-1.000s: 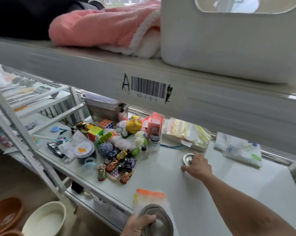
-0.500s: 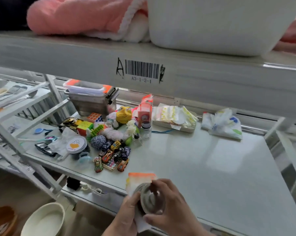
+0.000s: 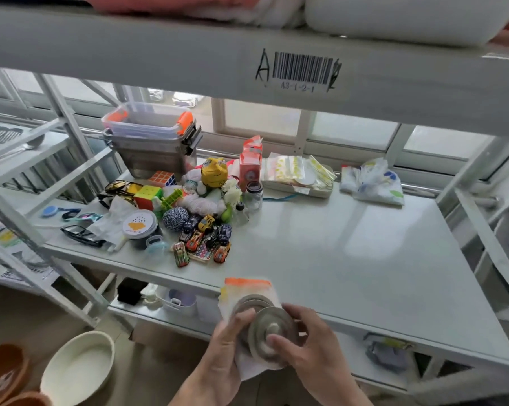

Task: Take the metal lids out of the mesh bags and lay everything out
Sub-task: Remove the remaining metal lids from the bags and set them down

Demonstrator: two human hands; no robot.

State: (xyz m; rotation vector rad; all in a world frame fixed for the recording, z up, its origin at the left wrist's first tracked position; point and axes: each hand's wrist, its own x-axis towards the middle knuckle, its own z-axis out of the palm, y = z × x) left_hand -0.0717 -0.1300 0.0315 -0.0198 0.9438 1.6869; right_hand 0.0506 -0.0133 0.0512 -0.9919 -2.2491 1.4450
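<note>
Both hands meet low in the middle, in front of the shelf's near edge. My left hand (image 3: 218,356) grips a white mesh bag (image 3: 248,291) with an orange top band, and round metal lids show inside it. My right hand (image 3: 311,347) pinches the knob of one metal lid (image 3: 272,332), which sits half out of the bag and faces me. A second lid (image 3: 251,303) lies just behind it in the bag.
The white shelf (image 3: 350,259) carries a heap of toy cars (image 3: 203,238), cubes and jars at left. A stacked container (image 3: 153,145) stands behind them, with a tray of packets (image 3: 300,174) and a plastic bag (image 3: 373,183) at the back. Bowls (image 3: 77,367) sit on the floor at lower left.
My right hand left the small lid at the shelf's back and came to the bag. It now grips a lid's knob, and the lid has slid partly out.
</note>
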